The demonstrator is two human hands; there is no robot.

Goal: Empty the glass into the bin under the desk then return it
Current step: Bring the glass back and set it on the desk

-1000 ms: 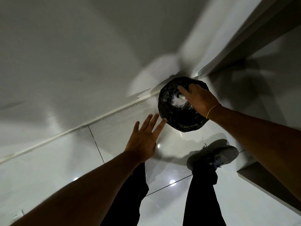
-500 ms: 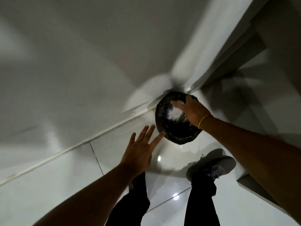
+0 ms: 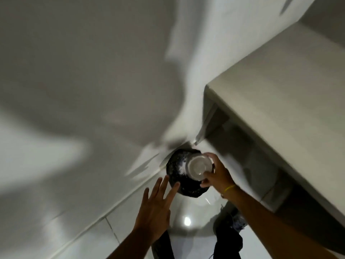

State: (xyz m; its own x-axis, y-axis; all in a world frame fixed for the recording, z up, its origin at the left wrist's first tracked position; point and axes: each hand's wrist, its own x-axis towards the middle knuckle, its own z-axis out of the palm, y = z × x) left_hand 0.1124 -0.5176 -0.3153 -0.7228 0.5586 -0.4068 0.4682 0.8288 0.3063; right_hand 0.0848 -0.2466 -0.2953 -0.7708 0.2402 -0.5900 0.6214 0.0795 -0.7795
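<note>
- The right hand [image 3: 217, 174] is wrapped around a clear glass [image 3: 198, 167], fingers curled on its wall, thumb low at about 6 o'clock of the rim
- The glass is seen end-on as a pale ring over the mouth of the bin [image 3: 183, 176]; whether base or open mouth faces the camera is hard to tell, and any contents cannot be made out
- The bin, lined with a black bag [image 3: 188, 189], stands on the floor [image 3: 194, 238] against the wall [image 3: 74, 71], near the corner of the bench [image 3: 270, 101]; its 3 o'clock side is hidden behind the glass and hand
- A white patch inside the bin at 9 o'clock of the glass is too blurred to identify
- The left hand [image 3: 155, 208] is wide open, fingers spread, holding nothing; its fingertips [image 3: 176, 185] overlap the bin's edge at about 8 o'clock, contact unclear
- A yellow band [image 3: 230, 188] circles the right wrist
- Dark trouser legs [image 3: 226, 240] are cut off by the lower frame edge; a shoe at 5 o'clock is mostly hidden by the right forearm
- The whole picture is smeared by motion
</note>
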